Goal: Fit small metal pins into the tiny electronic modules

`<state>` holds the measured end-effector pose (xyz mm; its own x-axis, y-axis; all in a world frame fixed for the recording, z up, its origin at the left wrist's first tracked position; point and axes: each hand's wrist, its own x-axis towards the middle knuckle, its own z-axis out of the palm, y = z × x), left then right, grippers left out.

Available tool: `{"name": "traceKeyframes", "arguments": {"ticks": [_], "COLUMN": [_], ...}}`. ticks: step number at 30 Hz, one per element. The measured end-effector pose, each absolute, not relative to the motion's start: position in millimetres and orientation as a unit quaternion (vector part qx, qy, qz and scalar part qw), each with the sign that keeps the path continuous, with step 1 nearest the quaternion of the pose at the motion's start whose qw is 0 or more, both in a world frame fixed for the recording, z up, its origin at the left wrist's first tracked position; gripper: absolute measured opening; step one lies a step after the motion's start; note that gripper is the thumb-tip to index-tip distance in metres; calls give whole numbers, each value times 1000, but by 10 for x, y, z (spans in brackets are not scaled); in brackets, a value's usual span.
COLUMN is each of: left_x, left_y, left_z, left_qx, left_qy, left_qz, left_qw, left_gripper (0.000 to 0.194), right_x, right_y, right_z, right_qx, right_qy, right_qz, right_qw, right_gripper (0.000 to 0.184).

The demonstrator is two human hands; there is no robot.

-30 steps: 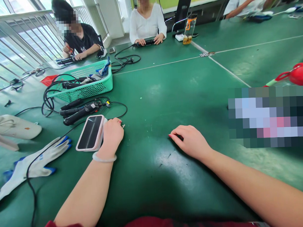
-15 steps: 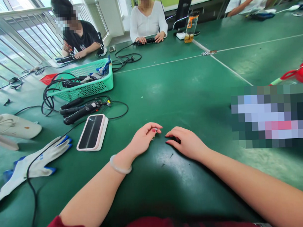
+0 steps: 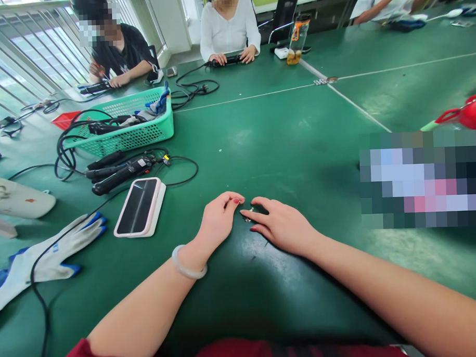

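Over the green table (image 3: 211,299), my left hand (image 3: 218,218) is closed in a pinch, thumb against fingertips. Whatever the pinch may hold is too small to make out. My right hand (image 3: 284,223) lies low just to the right, with its fingers apart. Under its index finger are a few tiny shiny metal pieces (image 3: 247,215), partly covered by that finger and too small to name. A pink-cased phone (image 3: 139,208) rests left of my left hand.
Further left lie a white-and-blue work glove (image 3: 64,247), a black cable and black corded hand tools (image 3: 123,174). Behind them stands a green plastic basket (image 3: 135,138) with tools and gloves. Two people sit across the table; a bottle (image 3: 298,41) stands near them. The right side is pixelated.
My right hand has moved left, its fingers spreading over the tiny pieces. My left hand has shifted slightly left and its thumb and fingertips are pinched closer together.
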<state>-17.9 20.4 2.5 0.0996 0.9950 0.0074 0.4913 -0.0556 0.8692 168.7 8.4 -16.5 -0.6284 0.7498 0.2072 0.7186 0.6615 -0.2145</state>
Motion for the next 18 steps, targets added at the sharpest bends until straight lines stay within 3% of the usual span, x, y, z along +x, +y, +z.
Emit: {"name": "traceKeyframes", "arguments": {"ticks": [3, 12, 18], "left_x": [-188, -166, -194], "left_y": [198, 208, 194], "left_z": [40, -79, -1], "left_qx": [651, 608, 659], "left_qy": [588, 572, 606], "left_qz": [330, 352, 316], "left_qw": [349, 424, 314], "left_gripper": [23, 20, 20], "right_x": [1697, 1682, 1737], "right_y": [73, 72, 179], "right_z": [-169, -174, -274], "right_qx": [-421, -356, -384], "right_qy": [-891, -911, -878], "right_qz": [74, 74, 150], "right_qw": [152, 193, 243], "right_gripper": [31, 29, 16]}}
